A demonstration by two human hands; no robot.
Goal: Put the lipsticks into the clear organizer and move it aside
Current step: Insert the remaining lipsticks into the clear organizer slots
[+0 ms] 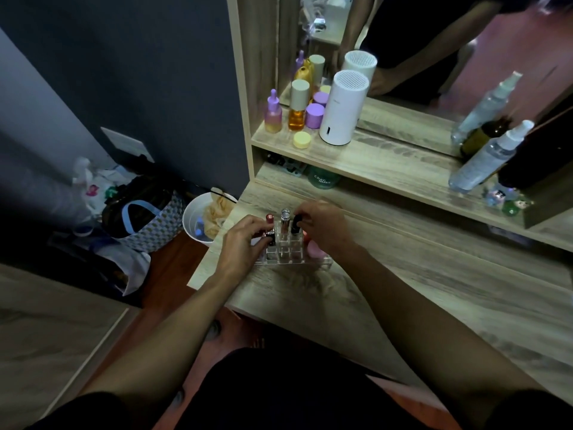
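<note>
Both bare forearms extend forward from the bottom edge over the light wood-grain vanity tabletop (403,299). On that tabletop, near its left edge, stands the clear acrylic gridded organizer (290,254), with its empty front compartments facing the person.

The left hand (245,240) rests at the organizer's left side, fingers curled around a dark lipstick with a silver band (271,235) that sits at the left column; whether the tube is fully seated in a compartment cannot be told. The right hand (322,228) hovers over the organizer's right side, thumb and fingers pinched on the top of a black lipstick tube (296,224) standing upright in a rear compartment. Between the two, a clear-and-silver lipstick tube (285,219) stands upright in the rear row, and a red-capped lipstick (269,218) stands at the rear left. A pink round item (316,248) lies just beside the organizer under the right hand.

Left of the tabletop, on the floor, is a white round bin (193,225). Farther back, the upper shelf (372,162) carries a white cylindrical appliance (342,108), a purple-capped dropper bottle (273,114) and an amber bottle with a grey cap (297,108).
</note>
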